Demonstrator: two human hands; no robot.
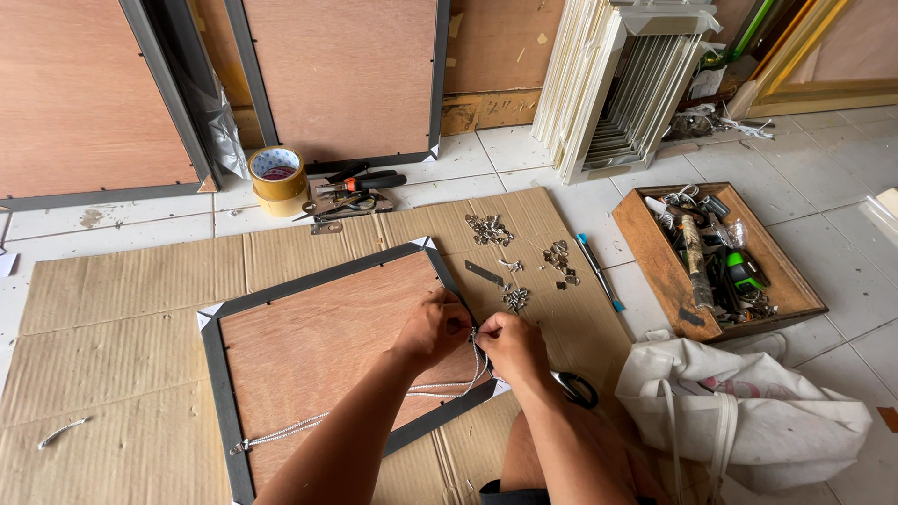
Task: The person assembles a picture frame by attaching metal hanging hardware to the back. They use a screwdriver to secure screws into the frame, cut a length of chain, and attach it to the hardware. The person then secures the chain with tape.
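So right under my view, both hands are working at the right edge of a picture frame [318, 327] lying face down on flattened cardboard [112, 290]. My left hand [432, 327] has its fingers pressed together, pinching the end of a white cord [440, 388] right at the frame's dark border. My right hand [510, 344] is touching it, fingers also closed on the same cord end, at what looks like a small metal hanger on the border. I can't tell exactly what the fingertips hold besides the cord, it's too small.

The cord runs back across the plywood backing to the lower left edge of the frame. A stray bit of cord [61, 432] lies on the cardboard, well apart to the left. Black-handled scissors [575, 388] sit just beside my right wrist, and a white cloth bag [748, 411] is slumped on the tiles to the right.

Just past my hands there's a flat metal strip [484, 273], some little piles of metal hardware [488, 229] and a blue pen [599, 271]. Further right is a wooden tray [669, 281] full of tools. At the far side, a roll of tape [277, 175], pliers [360, 182], big frames leaning on the wall and a stack of white frames [608, 84].
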